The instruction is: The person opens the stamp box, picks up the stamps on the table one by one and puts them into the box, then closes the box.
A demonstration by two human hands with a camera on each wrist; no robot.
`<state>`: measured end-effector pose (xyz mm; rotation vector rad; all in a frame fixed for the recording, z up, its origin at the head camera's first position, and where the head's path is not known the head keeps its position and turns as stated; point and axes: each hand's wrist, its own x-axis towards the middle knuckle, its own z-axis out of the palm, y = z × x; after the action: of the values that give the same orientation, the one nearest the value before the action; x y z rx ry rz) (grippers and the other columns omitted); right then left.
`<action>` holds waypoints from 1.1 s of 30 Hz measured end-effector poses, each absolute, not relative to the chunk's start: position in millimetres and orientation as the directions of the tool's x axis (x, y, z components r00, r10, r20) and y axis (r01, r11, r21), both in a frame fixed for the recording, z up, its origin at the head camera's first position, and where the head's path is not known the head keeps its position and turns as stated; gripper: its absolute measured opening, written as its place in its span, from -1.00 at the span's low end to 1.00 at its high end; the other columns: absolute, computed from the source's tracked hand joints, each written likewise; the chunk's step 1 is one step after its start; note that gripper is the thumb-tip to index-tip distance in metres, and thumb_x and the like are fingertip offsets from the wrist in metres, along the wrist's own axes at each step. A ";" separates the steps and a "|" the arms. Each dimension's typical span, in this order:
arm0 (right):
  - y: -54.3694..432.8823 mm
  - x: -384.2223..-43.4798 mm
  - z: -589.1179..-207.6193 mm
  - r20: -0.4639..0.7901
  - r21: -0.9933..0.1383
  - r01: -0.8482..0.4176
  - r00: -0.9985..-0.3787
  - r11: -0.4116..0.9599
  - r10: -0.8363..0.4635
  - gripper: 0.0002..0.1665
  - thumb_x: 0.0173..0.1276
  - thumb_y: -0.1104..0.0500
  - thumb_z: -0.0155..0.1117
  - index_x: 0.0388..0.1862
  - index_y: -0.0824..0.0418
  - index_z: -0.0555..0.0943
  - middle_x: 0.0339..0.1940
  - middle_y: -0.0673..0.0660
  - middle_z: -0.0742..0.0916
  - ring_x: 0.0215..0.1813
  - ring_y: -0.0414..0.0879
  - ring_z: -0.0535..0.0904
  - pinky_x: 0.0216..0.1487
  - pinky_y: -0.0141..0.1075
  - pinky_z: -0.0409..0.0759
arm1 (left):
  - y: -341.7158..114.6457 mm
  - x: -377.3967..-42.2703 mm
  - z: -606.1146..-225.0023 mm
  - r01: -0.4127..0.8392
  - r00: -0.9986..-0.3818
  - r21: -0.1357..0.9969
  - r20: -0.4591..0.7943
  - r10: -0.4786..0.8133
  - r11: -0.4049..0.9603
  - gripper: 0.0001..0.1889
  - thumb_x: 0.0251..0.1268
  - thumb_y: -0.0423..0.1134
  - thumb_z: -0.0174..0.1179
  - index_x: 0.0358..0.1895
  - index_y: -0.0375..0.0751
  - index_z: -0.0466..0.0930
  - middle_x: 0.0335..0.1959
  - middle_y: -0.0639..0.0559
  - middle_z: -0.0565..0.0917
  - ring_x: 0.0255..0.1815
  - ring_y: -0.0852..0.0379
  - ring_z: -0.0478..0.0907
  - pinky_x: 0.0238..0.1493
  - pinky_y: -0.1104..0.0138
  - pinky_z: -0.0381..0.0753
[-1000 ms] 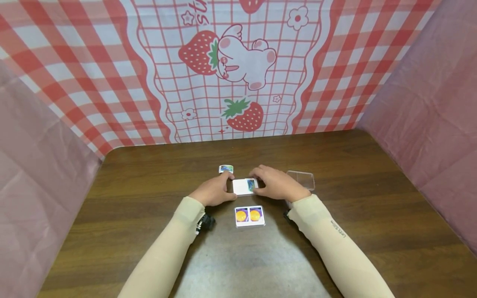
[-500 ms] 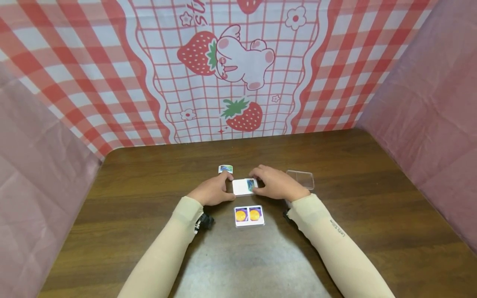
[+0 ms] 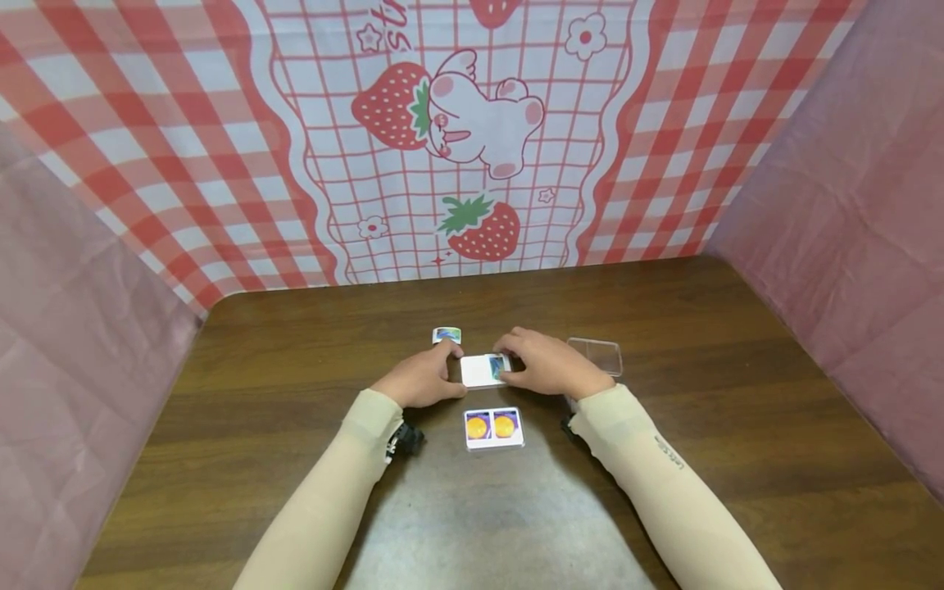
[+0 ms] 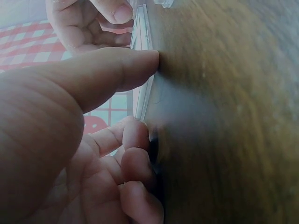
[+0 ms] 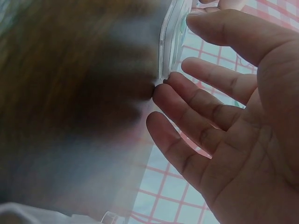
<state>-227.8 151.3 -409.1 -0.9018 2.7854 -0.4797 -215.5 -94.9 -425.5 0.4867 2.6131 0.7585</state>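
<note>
In the head view a shallow clear plastic case [image 3: 474, 373] with a white inside lies mid-table between the hands. A small blue-green picture card [image 3: 496, 366] covers its right part. My left hand [image 3: 420, 378] holds the case's left end; its thumb lies along the near edge in the left wrist view. My right hand [image 3: 549, 365] holds the picture card at the right end, thumb on its face and forefinger at the far edge. The right wrist view shows its other fingers [image 5: 180, 149] loosely bent beside the case. How firmly each hand grips is unclear.
Closer to me lies a second case [image 3: 493, 428] with two orange-and-purple pictures. Another blue-green picture card [image 3: 447, 334] sits behind my left fingers. A clear lid [image 3: 605, 357] lies partly behind my right hand. A checked cloth [image 3: 472, 164] hangs beyond the table.
</note>
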 end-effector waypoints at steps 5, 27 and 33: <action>151.1 -227.5 -410.1 -0.066 -0.353 -0.537 -0.803 0.766 -0.593 -0.54 0.43 0.01 0.43 0.22 0.15 0.64 0.08 0.09 0.68 -0.01 -0.10 0.61 0.08 -0.07 0.61 | -95.2 -213.6 -423.7 0.218 -0.868 0.568 -0.259 0.424 0.793 -0.38 0.34 0.05 0.39 0.35 -0.02 0.36 -0.24 0.00 0.59 -0.30 0.09 0.54 -0.21 0.20 0.51; 166.3 -241.5 -391.0 -0.035 -0.369 -0.485 -0.845 0.793 -0.533 -0.58 0.44 -0.01 0.42 0.17 0.16 0.67 0.06 0.08 0.70 0.08 -0.03 0.65 0.15 -0.03 0.61 | -94.4 -213.4 -419.9 0.205 -0.869 0.572 -0.268 0.417 0.795 -0.38 0.36 0.04 0.38 0.37 -0.02 0.35 -0.17 -0.03 0.60 -0.23 0.07 0.56 -0.10 0.14 0.55; 159.0 -251.3 -382.2 -0.021 -0.344 -0.492 -0.848 0.800 -0.530 -0.56 0.44 -0.04 0.41 0.17 0.15 0.67 0.06 0.07 0.69 0.06 -0.03 0.64 0.16 -0.04 0.60 | -94.6 -214.6 -422.9 0.227 -0.862 0.549 -0.272 0.428 0.805 -0.37 0.38 0.08 0.35 0.38 0.00 0.33 -0.16 -0.01 0.60 -0.22 0.08 0.56 -0.08 0.15 0.55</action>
<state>-251.3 159.0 -382.2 -0.8179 2.8693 -0.5003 -214.6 -94.6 -422.9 0.4933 2.6057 0.7233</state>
